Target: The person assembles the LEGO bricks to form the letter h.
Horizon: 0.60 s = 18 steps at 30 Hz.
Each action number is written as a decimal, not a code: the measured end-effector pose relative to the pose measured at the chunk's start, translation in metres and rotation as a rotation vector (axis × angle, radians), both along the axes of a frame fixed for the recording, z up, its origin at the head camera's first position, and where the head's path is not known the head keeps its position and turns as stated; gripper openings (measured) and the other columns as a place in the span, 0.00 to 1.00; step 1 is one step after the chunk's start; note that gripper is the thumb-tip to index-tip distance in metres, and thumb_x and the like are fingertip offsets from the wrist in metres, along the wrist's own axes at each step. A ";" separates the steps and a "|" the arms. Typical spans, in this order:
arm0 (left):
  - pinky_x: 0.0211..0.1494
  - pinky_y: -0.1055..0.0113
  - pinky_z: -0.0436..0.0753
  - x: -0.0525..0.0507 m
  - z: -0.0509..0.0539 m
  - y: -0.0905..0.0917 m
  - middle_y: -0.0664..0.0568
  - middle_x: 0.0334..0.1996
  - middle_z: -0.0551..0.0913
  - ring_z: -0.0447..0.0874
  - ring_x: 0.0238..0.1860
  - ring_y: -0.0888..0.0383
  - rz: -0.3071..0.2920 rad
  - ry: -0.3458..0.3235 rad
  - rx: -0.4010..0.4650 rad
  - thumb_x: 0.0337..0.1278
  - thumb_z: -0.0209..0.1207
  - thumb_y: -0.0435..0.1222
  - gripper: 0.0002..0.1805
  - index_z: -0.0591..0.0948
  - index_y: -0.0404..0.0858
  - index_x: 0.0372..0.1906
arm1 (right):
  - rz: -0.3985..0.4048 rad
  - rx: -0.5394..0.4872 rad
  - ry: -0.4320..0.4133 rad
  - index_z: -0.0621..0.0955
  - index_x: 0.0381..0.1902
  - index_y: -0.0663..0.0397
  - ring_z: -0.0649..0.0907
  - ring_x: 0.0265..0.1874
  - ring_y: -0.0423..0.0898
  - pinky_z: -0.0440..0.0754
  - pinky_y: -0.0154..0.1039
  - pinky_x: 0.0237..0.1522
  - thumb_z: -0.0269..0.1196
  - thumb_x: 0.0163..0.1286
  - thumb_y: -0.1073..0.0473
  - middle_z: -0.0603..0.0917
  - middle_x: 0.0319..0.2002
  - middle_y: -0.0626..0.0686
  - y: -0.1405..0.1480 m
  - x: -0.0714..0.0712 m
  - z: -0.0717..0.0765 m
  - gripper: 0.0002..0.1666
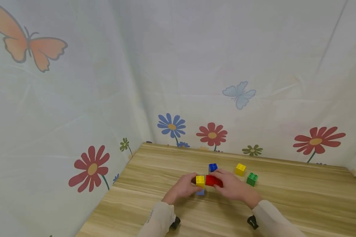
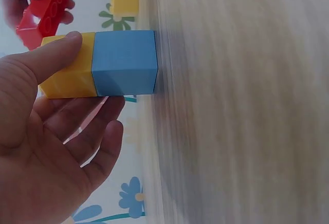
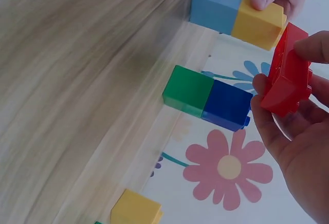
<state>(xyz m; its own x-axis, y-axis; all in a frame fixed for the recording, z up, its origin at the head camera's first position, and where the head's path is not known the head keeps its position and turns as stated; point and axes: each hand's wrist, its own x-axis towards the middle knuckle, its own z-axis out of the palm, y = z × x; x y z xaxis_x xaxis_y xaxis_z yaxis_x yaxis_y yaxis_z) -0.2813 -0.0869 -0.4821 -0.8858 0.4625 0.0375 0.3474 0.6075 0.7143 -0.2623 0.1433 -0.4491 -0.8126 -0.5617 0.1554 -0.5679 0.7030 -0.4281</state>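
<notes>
A yellow block, stacked on a light blue block on the tabletop, is gripped by the fingers of the left hand; a red block is pinched by the fingers of the right hand, just beside it. Behind, a dark blue block is seated on a green block.

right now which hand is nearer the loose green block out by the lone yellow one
Right. The right hand, holding the red block, is just left of the green block; the left hand is farther left, gripping the yellow-over-blue stack.
</notes>
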 end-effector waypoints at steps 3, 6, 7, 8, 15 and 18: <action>0.48 0.62 0.77 0.001 0.000 0.002 0.61 0.41 0.80 0.77 0.41 0.61 0.000 0.003 -0.001 0.55 0.65 0.44 0.16 0.78 0.46 0.48 | -0.002 -0.024 0.004 0.73 0.61 0.47 0.75 0.46 0.44 0.78 0.43 0.47 0.64 0.64 0.57 0.74 0.52 0.45 -0.003 0.000 0.002 0.27; 0.48 0.62 0.77 0.000 0.001 0.003 0.62 0.40 0.80 0.77 0.40 0.62 -0.007 0.013 -0.005 0.54 0.66 0.43 0.15 0.78 0.46 0.47 | -0.006 -0.040 0.006 0.73 0.60 0.47 0.75 0.46 0.44 0.78 0.44 0.48 0.64 0.63 0.57 0.75 0.52 0.45 -0.006 0.000 0.003 0.27; 0.48 0.63 0.77 0.000 0.000 0.004 0.62 0.40 0.80 0.77 0.40 0.62 -0.007 0.017 -0.012 0.55 0.66 0.43 0.15 0.78 0.47 0.46 | -0.007 -0.040 0.005 0.74 0.60 0.46 0.75 0.47 0.44 0.79 0.44 0.48 0.64 0.63 0.57 0.75 0.52 0.44 -0.007 0.000 0.003 0.26; 0.47 0.63 0.77 0.000 -0.001 0.004 0.62 0.39 0.80 0.77 0.40 0.62 -0.010 0.022 -0.014 0.54 0.66 0.43 0.14 0.78 0.46 0.46 | -0.006 -0.039 0.005 0.74 0.60 0.45 0.75 0.47 0.44 0.79 0.44 0.48 0.64 0.63 0.57 0.75 0.52 0.44 -0.008 0.000 0.004 0.26; 0.46 0.66 0.76 0.001 -0.004 0.006 0.64 0.38 0.79 0.76 0.38 0.64 -0.003 0.008 -0.008 0.54 0.66 0.43 0.14 0.78 0.48 0.45 | 0.015 -0.042 0.012 0.74 0.59 0.45 0.74 0.47 0.45 0.78 0.43 0.48 0.64 0.64 0.57 0.74 0.52 0.46 -0.012 0.001 0.004 0.25; 0.46 0.66 0.76 0.001 -0.005 0.006 0.65 0.39 0.79 0.76 0.38 0.64 -0.014 -0.006 0.010 0.54 0.65 0.44 0.15 0.78 0.49 0.46 | 0.022 -0.046 0.023 0.74 0.59 0.47 0.74 0.48 0.46 0.78 0.44 0.48 0.64 0.64 0.58 0.75 0.52 0.47 -0.013 0.001 0.004 0.25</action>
